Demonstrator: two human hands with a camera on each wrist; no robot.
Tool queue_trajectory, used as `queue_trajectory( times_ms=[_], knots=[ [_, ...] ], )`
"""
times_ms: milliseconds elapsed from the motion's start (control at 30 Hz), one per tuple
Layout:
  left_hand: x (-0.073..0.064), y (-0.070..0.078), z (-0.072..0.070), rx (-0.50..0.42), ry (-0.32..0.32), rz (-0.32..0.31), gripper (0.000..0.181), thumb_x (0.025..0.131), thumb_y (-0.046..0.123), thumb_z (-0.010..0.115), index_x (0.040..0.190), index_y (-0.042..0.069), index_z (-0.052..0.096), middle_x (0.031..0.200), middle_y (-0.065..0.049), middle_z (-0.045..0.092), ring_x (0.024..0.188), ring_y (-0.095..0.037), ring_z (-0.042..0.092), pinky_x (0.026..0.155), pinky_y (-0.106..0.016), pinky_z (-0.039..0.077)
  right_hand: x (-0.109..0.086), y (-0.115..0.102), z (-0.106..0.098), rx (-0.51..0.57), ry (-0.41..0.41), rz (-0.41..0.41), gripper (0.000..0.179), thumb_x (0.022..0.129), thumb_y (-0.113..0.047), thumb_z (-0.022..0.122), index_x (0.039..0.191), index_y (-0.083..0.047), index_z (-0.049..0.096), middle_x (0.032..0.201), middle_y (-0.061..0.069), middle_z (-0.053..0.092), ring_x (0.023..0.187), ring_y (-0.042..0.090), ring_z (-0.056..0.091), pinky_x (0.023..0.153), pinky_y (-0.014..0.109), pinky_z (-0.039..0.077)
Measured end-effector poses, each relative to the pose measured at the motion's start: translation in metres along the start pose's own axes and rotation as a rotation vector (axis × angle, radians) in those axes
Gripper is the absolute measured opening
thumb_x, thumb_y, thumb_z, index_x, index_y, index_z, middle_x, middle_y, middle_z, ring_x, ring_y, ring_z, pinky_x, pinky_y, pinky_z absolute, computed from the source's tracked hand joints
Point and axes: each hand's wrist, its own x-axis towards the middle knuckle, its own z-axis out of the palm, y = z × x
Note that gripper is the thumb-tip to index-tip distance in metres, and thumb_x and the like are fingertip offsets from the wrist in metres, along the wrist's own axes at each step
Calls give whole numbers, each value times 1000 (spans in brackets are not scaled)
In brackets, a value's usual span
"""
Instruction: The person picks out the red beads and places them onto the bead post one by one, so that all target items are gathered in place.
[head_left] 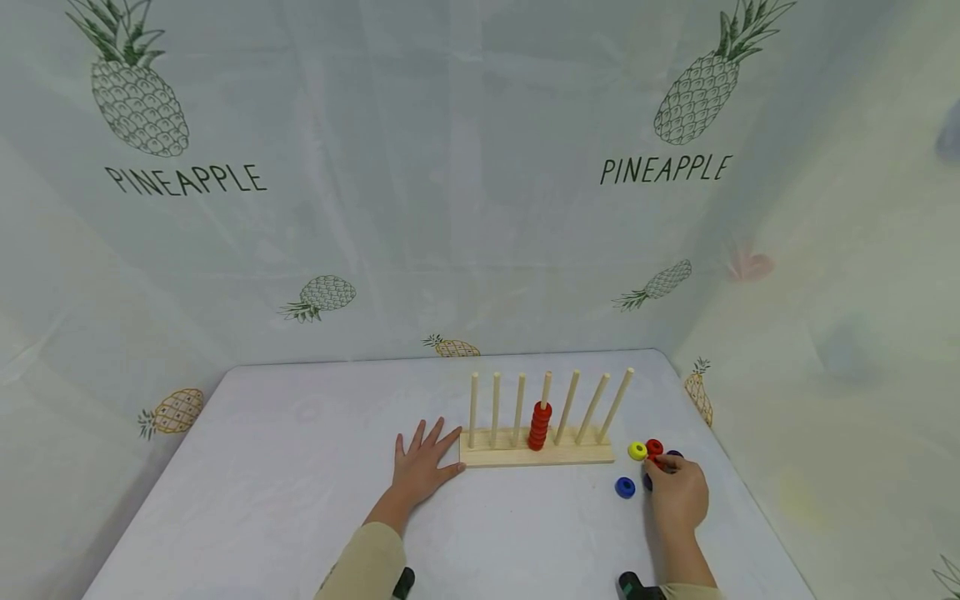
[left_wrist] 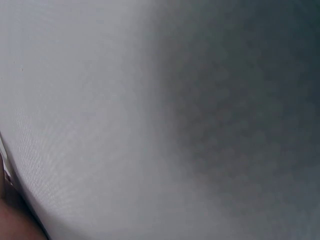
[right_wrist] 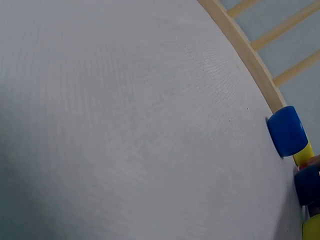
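Note:
A wooden peg rack (head_left: 495, 457) stands on the table with a row of upright pegs. Several red beads (head_left: 539, 427) are stacked on its middle peg. My left hand (head_left: 418, 473) lies spread out, thumb and index fingertip at the rack's left end; only a sliver of it enters the left wrist view. Right of the rack, my right hand (head_left: 681, 496) pinches a red bead (head_left: 657, 460) among loose beads, partly hiding them. Beside its fingertips are a yellow bead (head_left: 637, 451) and another red bead (head_left: 655, 446). A blue bead (head_left: 625, 487) lies nearer me.
The white table (head_left: 262, 483) ends at the back against a pineapple-print cloth (head_left: 465, 208). In the right wrist view, dark blue (right_wrist: 307, 185) and yellow-green (right_wrist: 312, 229) beads line the right edge. The table's right edge runs just beyond the beads.

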Motion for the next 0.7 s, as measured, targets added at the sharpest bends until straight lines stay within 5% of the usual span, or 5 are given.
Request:
queue_trajectory(
  times_ms=[400, 700],
  knots=[
    [2, -2, 5, -2, 9, -9, 66, 89, 55, 61, 147, 26, 46, 157, -10, 30, 145, -40, 16, 107, -70, 3, -4, -3, -2, 11, 22, 21, 23, 85, -14, 72, 99, 5, 71, 100, 24, 63, 93, 39, 57, 70, 47, 42],
    [1, -1, 3, -10, 11, -1, 66, 89, 54, 62, 147, 25, 46, 157, -11, 30, 145, -41, 16, 107, -71, 3, -7, -6, -5, 11, 6, -4, 24, 84, -14, 75, 97, 5, 71, 93, 23, 63, 84, 36, 56, 61, 40, 41]
  ],
)
